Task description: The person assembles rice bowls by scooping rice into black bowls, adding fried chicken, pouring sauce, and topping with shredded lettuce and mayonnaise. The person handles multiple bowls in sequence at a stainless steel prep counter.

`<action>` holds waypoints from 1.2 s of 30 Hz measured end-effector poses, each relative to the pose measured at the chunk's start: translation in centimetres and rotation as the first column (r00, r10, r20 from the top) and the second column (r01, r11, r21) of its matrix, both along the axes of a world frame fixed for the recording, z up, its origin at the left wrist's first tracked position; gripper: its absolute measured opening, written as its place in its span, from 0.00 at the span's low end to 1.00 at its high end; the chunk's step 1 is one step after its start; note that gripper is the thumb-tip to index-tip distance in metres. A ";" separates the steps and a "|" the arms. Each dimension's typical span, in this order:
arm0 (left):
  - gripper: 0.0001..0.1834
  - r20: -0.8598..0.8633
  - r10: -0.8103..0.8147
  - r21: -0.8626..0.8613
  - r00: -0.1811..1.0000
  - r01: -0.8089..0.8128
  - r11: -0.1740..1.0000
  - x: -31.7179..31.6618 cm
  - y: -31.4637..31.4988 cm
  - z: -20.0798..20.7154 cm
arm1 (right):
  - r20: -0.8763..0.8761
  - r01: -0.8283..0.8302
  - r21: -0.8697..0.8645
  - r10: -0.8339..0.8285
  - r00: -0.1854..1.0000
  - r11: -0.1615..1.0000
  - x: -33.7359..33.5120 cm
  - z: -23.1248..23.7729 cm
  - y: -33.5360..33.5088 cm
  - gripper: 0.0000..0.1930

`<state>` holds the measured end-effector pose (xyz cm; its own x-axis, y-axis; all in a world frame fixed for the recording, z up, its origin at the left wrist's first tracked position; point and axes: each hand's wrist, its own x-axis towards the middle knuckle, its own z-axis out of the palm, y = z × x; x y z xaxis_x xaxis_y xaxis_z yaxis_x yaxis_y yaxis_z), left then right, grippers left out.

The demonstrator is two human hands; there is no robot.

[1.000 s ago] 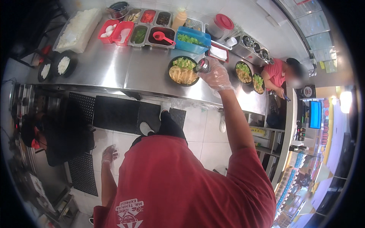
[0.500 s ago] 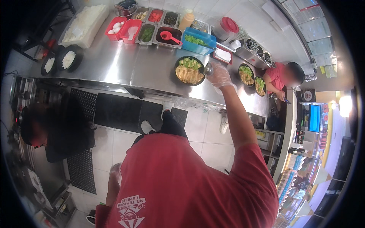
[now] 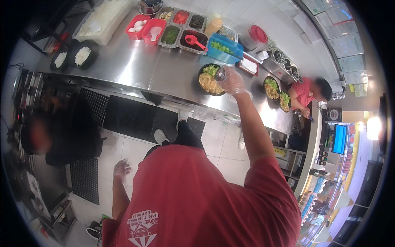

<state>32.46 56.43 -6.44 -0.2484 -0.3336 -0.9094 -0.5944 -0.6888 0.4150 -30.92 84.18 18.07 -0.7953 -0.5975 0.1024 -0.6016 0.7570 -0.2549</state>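
Observation:
My right hand (image 3: 232,82), in a clear plastic glove, is closed round a small metal-topped shaker (image 3: 220,74). The shaker is tipped sideways over the right edge of a black bowl (image 3: 210,85), which holds sliced golden-brown food and green lettuce. Down by my left side hangs my left hand (image 3: 121,168), also gloved, its fingers loosely bent and apart with nothing in them. Two more black bowls, one (image 3: 271,89) beside the other (image 3: 284,101), hold similar food to the right of my right hand.
Along the wall stand a blue lettuce tub (image 3: 225,48), metal topping pans (image 3: 170,36), a red egg basket (image 3: 137,27) and a large rice container (image 3: 101,25). Two rice bowls (image 3: 82,56) sit at the left. One person (image 3: 302,97) is at the counter's right end, another (image 3: 74,140) behind me.
My right hand has shifted left relative to the bowl, bringing the shaker over its edge. My left hand has swung outward from my side into fuller view. The whole view has shifted slightly.

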 end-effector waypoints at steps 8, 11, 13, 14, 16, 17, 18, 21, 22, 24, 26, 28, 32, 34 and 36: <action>0.27 0.162 -0.047 0.113 0.986 0.029 0.993 6.5 4.6 -2.9 | -0.154 0.111 -0.268 -0.156 0.976 0.957 -2.9 1.3 -1.3 0.32; 0.26 0.102 -0.313 0.053 0.944 0.309 0.949 6.3 5.0 -2.4 | -0.040 0.189 -0.056 -0.192 0.981 0.980 -4.1 0.5 -0.9 0.35; 0.26 0.106 -0.294 0.029 0.950 0.292 0.956 6.1 5.0 -2.5 | -0.030 0.201 -0.009 -0.201 0.979 0.979 -4.9 0.4 -0.5 0.36; 0.25 0.112 -0.288 0.017 0.951 0.288 0.958 5.8 4.8 -2.5 | -0.006 0.213 -0.022 -0.214 0.977 0.977 -5.2 0.1 -0.2 0.37; 0.25 0.161 -0.020 0.059 0.987 0.011 0.998 4.7 4.7 -2.1 | 0.023 0.221 -0.089 -0.220 0.975 0.971 -4.4 0.1 -0.3 0.37; 0.25 0.172 -0.002 0.071 0.985 -0.011 0.997 3.9 4.4 -1.9 | 0.023 0.221 -0.144 -0.220 0.975 0.965 -3.7 1.3 -0.6 0.37; 0.25 0.185 0.016 0.082 0.983 -0.032 0.996 3.2 4.0 -1.6 | 0.022 0.220 -0.199 -0.220 0.975 0.955 -3.5 1.8 -0.9 0.37; 0.26 0.209 -0.031 0.052 0.977 0.021 0.998 0.0 3.0 0.1 | 0.049 0.190 -0.081 -0.187 0.981 0.978 -4.3 -0.2 -0.4 0.36; 0.26 0.215 -0.064 0.032 0.974 0.059 0.998 -1.1 2.8 0.9 | 0.065 0.181 -0.016 -0.179 0.982 0.983 -4.4 -0.5 0.0 0.35; 0.26 0.181 -0.031 0.027 0.983 0.026 0.999 -1.1 1.6 0.3 | 0.069 0.180 -0.089 -0.174 0.982 0.980 -4.2 0.5 0.0 0.35; 0.27 0.176 -0.039 0.033 0.984 0.033 0.999 -1.1 1.6 -0.1 | 0.125 0.227 -0.101 -0.214 0.969 0.969 -4.4 0.7 0.8 0.35; 0.27 0.191 -0.100 0.040 0.976 0.094 0.995 -3.3 1.4 0.6 | 0.051 0.231 -0.178 -0.225 0.973 0.957 -4.0 1.0 1.7 0.32; 0.27 0.232 -0.135 0.068 0.963 0.123 0.990 -5.2 1.6 0.3 | 0.096 0.280 -0.173 -0.267 0.959 0.944 -4.2 0.6 3.0 0.33; 0.27 0.299 -0.191 0.099 0.935 0.168 0.981 -6.5 1.9 -0.2 | 0.119 0.314 -0.137 -0.299 0.947 0.940 -4.8 0.0 3.6 0.34; 0.26 0.238 -0.116 0.068 0.964 0.103 0.992 -7.9 1.7 0.3 | 0.171 0.296 -0.126 -0.273 0.947 0.947 -5.3 0.0 4.5 0.35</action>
